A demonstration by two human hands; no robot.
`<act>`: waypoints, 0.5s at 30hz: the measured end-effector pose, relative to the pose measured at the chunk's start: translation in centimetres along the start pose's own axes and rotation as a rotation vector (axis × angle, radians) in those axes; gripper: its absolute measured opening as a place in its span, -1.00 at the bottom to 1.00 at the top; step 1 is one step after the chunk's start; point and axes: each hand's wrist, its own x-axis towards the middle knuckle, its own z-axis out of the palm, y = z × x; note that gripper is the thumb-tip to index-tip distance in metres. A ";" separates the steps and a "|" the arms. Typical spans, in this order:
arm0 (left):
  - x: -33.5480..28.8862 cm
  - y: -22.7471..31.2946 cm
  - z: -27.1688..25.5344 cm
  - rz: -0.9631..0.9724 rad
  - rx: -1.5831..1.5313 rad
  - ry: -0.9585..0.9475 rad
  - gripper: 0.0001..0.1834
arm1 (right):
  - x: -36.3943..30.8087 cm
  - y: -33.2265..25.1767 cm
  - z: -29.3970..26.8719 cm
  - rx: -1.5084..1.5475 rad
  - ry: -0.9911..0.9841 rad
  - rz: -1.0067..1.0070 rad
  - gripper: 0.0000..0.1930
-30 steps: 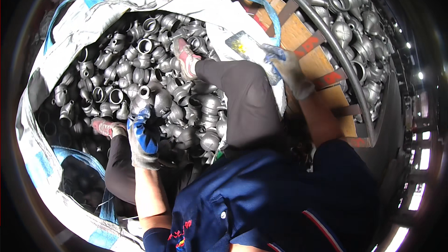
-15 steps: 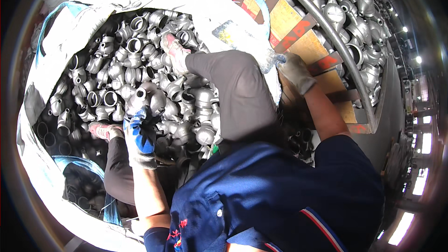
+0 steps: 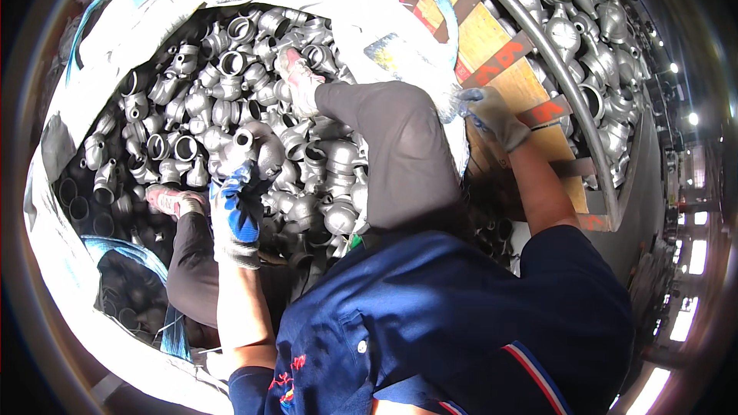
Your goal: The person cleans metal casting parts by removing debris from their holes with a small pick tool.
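My left hand (image 3: 237,214), in a blue-and-grey work glove, is closed on a grey metal casting (image 3: 265,155) with a short round spout. The casting is just above or against a heap of similar castings (image 3: 184,104) inside a large white bulk bag (image 3: 65,127); I cannot tell whether it touches them. On the right, my gloved right hand (image 3: 498,117) has its fingers curled at the rim of the bag, and appears to grip the white material. Part of its grip is hidden by the glove.
My shoes (image 3: 304,81) stand among the castings, with my bent knee (image 3: 407,146) between my hands. Beyond the bag rim is a wooden crate (image 3: 507,65) with a metal rail (image 3: 550,54), filled with more castings. Blue straps (image 3: 127,250) hang on the bag.
The view has shifted slightly. My left hand still holds the casting in nearly the same spot. My right hand has turned a little at the bag rim, showing more of its blue fingers.
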 end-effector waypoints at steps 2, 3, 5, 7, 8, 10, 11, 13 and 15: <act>-0.5 1.0 0.7 -0.061 -0.078 0.014 -0.76 | -1.1 -2.2 -0.3 0.235 -0.164 -0.113 -0.67; -0.7 1.7 0.9 -0.149 -0.276 0.020 -0.79 | -2.1 -3.7 -0.4 0.328 -0.180 -0.073 -0.66; -1.1 2.9 1.5 -0.053 -0.208 -0.142 -0.83 | -5.1 -6.8 0.6 0.407 -0.282 -0.169 -0.61; -1.1 3.9 2.1 0.044 -0.490 -0.236 -0.82 | -6.8 -10.2 2.9 0.467 -0.467 -0.231 -0.56; -1.0 4.4 2.3 -0.123 -0.571 -0.158 -0.80 | -7.7 -11.6 4.2 0.449 -0.470 -0.229 -0.55; -1.0 5.4 2.5 -0.324 -0.586 -0.047 -0.79 | -9.3 -13.8 6.8 0.400 -0.504 -0.217 -0.54; -1.0 6.0 2.5 -0.365 -0.577 -0.044 -0.78 | -9.8 -14.7 8.2 0.371 -0.528 -0.211 -0.53; -1.4 6.8 2.9 -0.371 -0.575 -0.045 -0.78 | -10.7 -15.8 10.8 0.404 -0.596 -0.234 -0.60; -1.6 7.7 2.6 -0.279 -0.583 -0.206 -0.70 | -11.3 -16.3 12.7 0.359 -0.616 -0.270 -0.61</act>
